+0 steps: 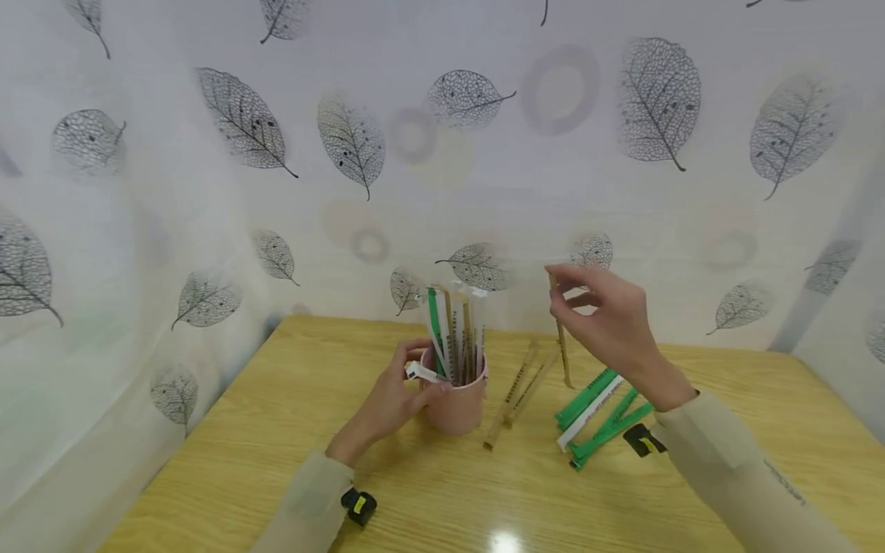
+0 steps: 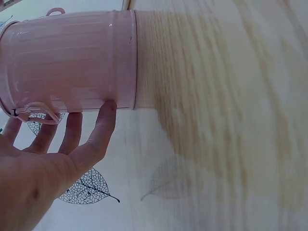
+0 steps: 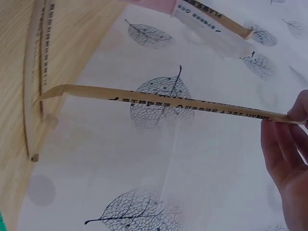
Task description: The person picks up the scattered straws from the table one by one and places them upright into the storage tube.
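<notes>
My left hand [image 1: 389, 401] holds a small pink metal pail [image 1: 456, 411], thumb at the near side of the rim and fingers round the left. In the left wrist view the fingertips touch the ribbed wall of the pail [image 2: 72, 62], by a wire handle. Wrapped straws [image 1: 456, 334] in brown, white and green stand upright in it. One white wrapped straw [image 1: 423, 374] slants over the rim beside my thumb. My right hand [image 1: 608, 311] pinches a brown paper-wrapped straw [image 3: 159, 102] at its top end; it hangs down, its lower end bent, close over the table.
Two brown wrapped straws [image 1: 515, 395] lie on the wooden table [image 1: 429, 499] right of the pail. Farther right, several green wrapped straws [image 1: 588, 399] and a white one [image 1: 588, 416] lie in a loose pile beneath my right forearm. A leaf-printed curtain [image 1: 484, 192] hangs behind the table.
</notes>
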`<state>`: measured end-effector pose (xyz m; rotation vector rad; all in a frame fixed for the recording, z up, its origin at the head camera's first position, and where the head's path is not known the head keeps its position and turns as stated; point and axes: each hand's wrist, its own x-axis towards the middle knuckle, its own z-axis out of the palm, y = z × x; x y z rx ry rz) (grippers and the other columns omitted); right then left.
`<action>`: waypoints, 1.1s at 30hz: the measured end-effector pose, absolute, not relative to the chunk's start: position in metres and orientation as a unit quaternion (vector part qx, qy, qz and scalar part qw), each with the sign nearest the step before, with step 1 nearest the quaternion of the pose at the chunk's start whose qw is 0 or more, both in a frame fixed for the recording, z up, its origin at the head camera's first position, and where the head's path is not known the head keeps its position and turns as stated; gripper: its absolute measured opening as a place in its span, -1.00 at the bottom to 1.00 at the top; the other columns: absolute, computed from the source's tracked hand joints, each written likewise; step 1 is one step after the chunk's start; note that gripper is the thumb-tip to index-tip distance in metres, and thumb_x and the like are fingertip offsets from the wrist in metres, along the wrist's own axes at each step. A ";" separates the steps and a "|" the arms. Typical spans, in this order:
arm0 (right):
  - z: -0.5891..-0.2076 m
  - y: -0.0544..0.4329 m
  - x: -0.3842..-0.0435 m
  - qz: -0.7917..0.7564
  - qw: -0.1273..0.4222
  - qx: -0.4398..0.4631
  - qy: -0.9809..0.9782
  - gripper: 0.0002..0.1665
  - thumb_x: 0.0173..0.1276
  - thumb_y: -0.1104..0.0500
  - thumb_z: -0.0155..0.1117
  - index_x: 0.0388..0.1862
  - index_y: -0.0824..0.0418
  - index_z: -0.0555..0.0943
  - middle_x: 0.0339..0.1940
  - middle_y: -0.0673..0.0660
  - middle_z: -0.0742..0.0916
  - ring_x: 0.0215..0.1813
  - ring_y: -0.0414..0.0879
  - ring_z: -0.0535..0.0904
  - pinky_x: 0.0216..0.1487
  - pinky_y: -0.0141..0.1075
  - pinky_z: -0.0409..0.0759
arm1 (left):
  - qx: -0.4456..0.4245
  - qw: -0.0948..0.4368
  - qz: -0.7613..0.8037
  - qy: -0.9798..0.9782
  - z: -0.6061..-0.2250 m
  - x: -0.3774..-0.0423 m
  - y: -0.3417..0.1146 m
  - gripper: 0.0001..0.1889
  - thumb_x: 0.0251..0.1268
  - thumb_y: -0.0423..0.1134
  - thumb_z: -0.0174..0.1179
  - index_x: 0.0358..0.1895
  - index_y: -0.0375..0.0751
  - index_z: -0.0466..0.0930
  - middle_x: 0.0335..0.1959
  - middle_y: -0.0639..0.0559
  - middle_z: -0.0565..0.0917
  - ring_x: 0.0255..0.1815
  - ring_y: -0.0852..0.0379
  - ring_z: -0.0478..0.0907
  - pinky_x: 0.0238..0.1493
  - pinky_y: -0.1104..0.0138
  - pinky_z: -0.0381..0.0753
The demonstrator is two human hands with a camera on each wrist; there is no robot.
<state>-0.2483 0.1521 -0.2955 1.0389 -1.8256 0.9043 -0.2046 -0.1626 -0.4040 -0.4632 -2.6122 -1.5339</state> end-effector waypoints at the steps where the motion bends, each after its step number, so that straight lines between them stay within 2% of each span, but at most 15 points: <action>1: -0.292 0.148 -0.248 0.367 0.413 0.413 -0.724 -0.51 0.15 0.57 0.32 0.08 0.32 0.71 -0.17 0.21 0.80 -0.15 -0.19 0.71 -0.20 -0.54 0.68 | -0.151 0.037 -0.501 -0.852 -0.404 -0.204 -0.163 -0.27 0.31 -0.01 0.36 0.47 0.06 0.21 0.35 -0.17 0.50 0.32 -0.11 0.52 0.30 -0.06 0.53; 9: -0.263 0.115 -0.247 0.429 0.397 0.390 -0.711 -0.59 0.23 0.50 0.33 0.08 0.32 0.71 -0.16 0.23 0.81 -0.17 -0.36 0.69 -0.23 -0.57 0.67 | -0.149 0.032 -0.500 -0.853 -0.405 -0.205 -0.164 -0.28 0.32 -0.02 0.35 0.47 0.06 0.20 0.36 -0.17 0.49 0.33 -0.12 0.52 0.30 -0.06 0.55; 16: -0.245 0.090 -0.245 0.511 0.360 0.399 -0.671 -0.61 0.23 0.52 0.34 0.06 0.40 0.69 -0.13 0.33 0.79 -0.16 -0.34 0.72 -0.23 -0.45 0.73 | -0.150 0.032 -0.500 -0.852 -0.404 -0.206 -0.165 -0.28 0.33 0.01 0.34 0.47 0.09 0.19 0.37 -0.16 0.48 0.31 -0.12 0.52 0.25 -0.02 0.57; 22: -0.252 0.081 -0.248 0.521 0.357 0.402 -0.663 -0.61 0.23 0.55 0.31 0.05 0.43 0.68 -0.13 0.36 0.78 -0.15 -0.35 0.72 -0.21 -0.43 0.74 | -0.156 0.031 -0.503 -0.850 -0.403 -0.206 -0.165 -0.28 0.32 -0.02 0.35 0.47 0.07 0.20 0.36 -0.19 0.49 0.29 -0.13 0.53 0.20 0.04 0.58; 29: -0.272 0.078 -0.253 0.509 0.353 0.389 -0.682 -0.59 0.21 0.53 0.34 0.05 0.35 0.71 -0.11 0.27 0.81 -0.16 -0.32 0.72 -0.23 -0.46 0.73 | -0.162 0.033 -0.505 -0.847 -0.405 -0.207 -0.165 -0.28 0.32 -0.03 0.35 0.47 0.07 0.20 0.36 -0.19 0.50 0.29 -0.12 0.53 0.23 0.00 0.56; 33: -0.284 0.077 -0.255 0.495 0.354 0.395 -0.688 -0.60 0.19 0.53 0.35 0.02 0.34 0.71 -0.11 0.25 0.82 -0.19 -0.17 0.77 -0.25 -0.44 0.74 | -0.160 0.037 -0.504 -0.848 -0.404 -0.206 -0.165 -0.28 0.32 -0.04 0.35 0.47 0.06 0.20 0.35 -0.18 0.51 0.29 -0.11 0.53 0.24 0.01 0.54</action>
